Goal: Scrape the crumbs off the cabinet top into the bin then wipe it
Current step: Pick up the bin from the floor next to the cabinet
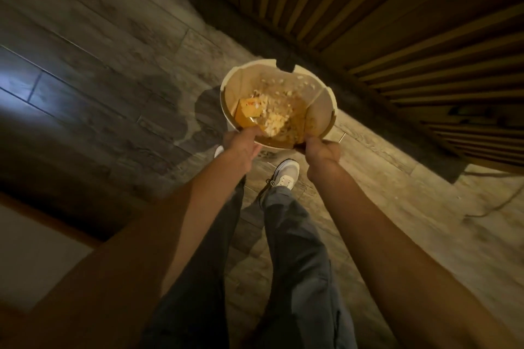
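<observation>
The round cream bin stands upright on the wood-plank floor, mouth facing up, just beside a slatted wooden cabinet. Both hands are at its near rim: the left hand with fingers curled on the edge, the right hand fisted on it. Inside lie pale crumbs and one orange piece. One white shoe shows clearly below.

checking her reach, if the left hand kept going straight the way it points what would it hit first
Probably the yellow scrap and crumbs inside the bin; the left hand is at its near rim, though depth is unclear.
</observation>
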Tool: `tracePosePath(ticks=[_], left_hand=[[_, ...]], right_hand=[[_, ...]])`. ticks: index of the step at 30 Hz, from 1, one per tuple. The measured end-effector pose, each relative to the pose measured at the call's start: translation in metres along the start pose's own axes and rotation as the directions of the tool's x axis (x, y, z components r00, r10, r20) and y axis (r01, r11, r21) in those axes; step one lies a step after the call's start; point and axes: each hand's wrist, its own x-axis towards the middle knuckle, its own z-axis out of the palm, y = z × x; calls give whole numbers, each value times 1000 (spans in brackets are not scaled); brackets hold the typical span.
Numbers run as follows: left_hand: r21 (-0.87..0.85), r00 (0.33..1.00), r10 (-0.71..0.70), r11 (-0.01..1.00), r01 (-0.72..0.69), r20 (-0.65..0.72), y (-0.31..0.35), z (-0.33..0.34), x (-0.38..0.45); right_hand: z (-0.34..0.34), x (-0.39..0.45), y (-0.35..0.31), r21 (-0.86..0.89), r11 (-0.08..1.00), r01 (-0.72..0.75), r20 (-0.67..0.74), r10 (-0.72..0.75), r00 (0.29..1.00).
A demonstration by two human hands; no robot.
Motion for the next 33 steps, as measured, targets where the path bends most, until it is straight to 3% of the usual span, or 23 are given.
tracePosePath(ticks=[6,9,14,17,20,22,25,29,33], left_hand=[[88,996,-80,993,77,38,-6,-7,-97],[43,994,-73,997,70,79,4,-11,-140],[33,996,36,999,-39,83,44,-23,-189],[41,992,102,994,-106,73,72,-30,-205],[24,982,190,982,-190,-11,98,-36,-216],[42,968,236,972,-233,-86,114,-39,-222],[48,951,277,961,-273,-138,129,-41,-228],[95,921,337,941,-324,-195,140,-38,-224],[128,871,427,904,-408,-243,148,-18,-215]], right_hand=[[-43,-97,-7,125,990,-68,5,68,998],[-52,-142,-23,181,976,-120,53,112,992],[-65,-197,-49,247,957,-153,263,86,961],[-78,-218,-61,211,974,-81,368,-2,930],[-94,-232,-79,15,988,154,380,-148,913],[-106,-231,-101,-133,910,392,338,-330,881],[-130,-225,-154,-326,679,658,245,-612,752],[-154,-210,-236,-479,413,775,199,-809,554],[-167,-174,-313,-575,127,808,271,-902,335]])
